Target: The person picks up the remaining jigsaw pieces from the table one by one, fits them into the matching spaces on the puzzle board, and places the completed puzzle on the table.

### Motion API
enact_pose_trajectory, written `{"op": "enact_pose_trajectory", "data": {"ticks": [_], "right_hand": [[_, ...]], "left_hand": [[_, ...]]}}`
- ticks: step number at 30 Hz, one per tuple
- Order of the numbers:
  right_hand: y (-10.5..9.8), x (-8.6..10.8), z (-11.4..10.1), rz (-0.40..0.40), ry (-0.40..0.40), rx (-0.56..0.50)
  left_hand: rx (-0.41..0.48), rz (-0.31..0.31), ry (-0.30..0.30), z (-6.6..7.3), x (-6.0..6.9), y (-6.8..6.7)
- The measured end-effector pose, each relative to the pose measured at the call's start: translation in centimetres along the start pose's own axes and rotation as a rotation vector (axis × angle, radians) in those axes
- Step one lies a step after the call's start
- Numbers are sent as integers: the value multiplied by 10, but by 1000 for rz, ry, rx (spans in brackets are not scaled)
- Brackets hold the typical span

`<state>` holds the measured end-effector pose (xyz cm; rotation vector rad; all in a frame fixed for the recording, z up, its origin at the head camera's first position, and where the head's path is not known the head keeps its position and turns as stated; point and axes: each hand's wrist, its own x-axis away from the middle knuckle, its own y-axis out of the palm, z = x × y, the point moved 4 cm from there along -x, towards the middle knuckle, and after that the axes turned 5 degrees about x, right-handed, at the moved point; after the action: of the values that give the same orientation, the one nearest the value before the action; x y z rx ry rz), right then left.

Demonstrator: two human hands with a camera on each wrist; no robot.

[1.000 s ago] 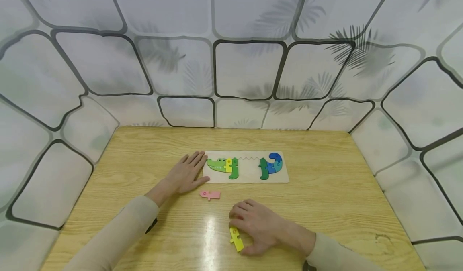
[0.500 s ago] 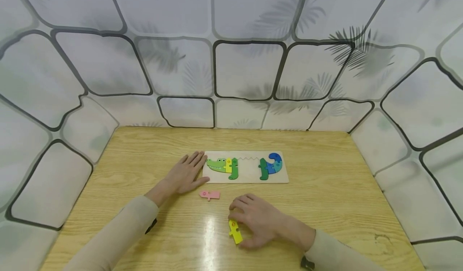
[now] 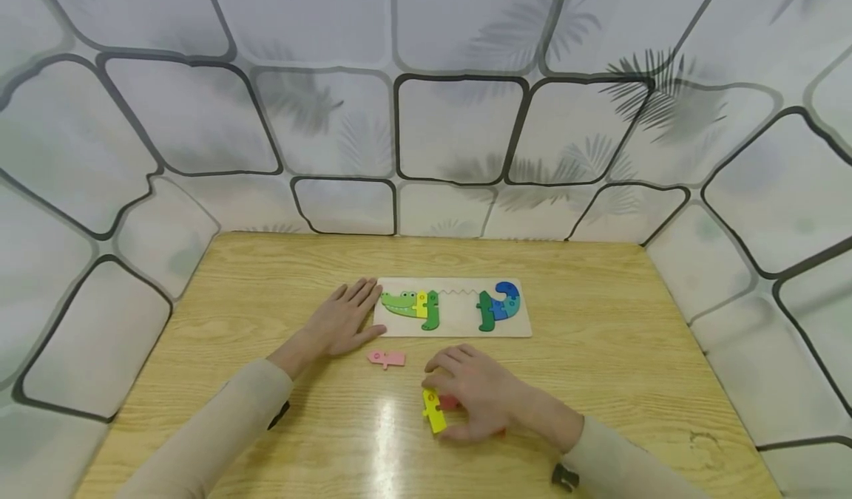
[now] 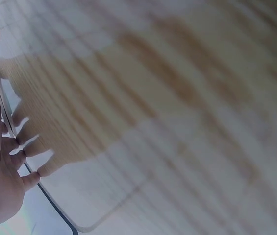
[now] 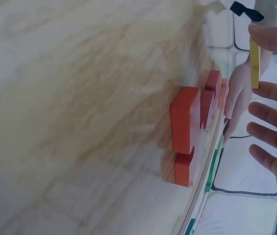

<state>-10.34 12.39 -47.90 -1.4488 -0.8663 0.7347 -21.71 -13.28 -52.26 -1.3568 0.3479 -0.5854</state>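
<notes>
In the head view my left hand (image 3: 341, 320) lies with straight fingers at the left end of a pale wooden crocodile puzzle board (image 3: 458, 318), its fingertips and thumb at the edge. My right hand (image 3: 478, 389) pinches a yellow puzzle piece (image 3: 434, 412) between thumb and index finger, its other fingers spread. In the right wrist view the yellow piece (image 5: 255, 63) is held above the table. Below that hand lie red and orange-red puzzle pieces (image 5: 184, 120), mostly hidden by the hand in the head view.
A pink puzzle piece (image 3: 393, 358) lies on the table just in front of the board. On the board sit a green head (image 3: 399, 303), a yellow neck piece, two green legs and a blue tail (image 3: 507, 301). Patterned cloth walls (image 3: 459, 129) enclose the wooden table (image 3: 599, 336).
My right hand has moved away from me, toward the board, carrying the yellow piece. Red shapes now show beneath it. The left hand has stayed put.
</notes>
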Motion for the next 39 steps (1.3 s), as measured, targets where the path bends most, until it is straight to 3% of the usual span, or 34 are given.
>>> {"op": "enact_pose_trajectory", "data": {"ticks": [6, 21, 28, 39], "right_hand": [[-2, -1, 6, 22, 12, 22], [-3, -2, 27, 128, 31, 62], [-2, -4, 35, 127, 91, 27], [-3, -7, 51, 223, 108, 56]], "left_hand": [[-3, -22, -8, 1, -1, 0], [2, -11, -1, -1, -1, 0], [7, -5, 8, -1, -1, 1], [18, -9, 11, 0, 1, -2]]}}
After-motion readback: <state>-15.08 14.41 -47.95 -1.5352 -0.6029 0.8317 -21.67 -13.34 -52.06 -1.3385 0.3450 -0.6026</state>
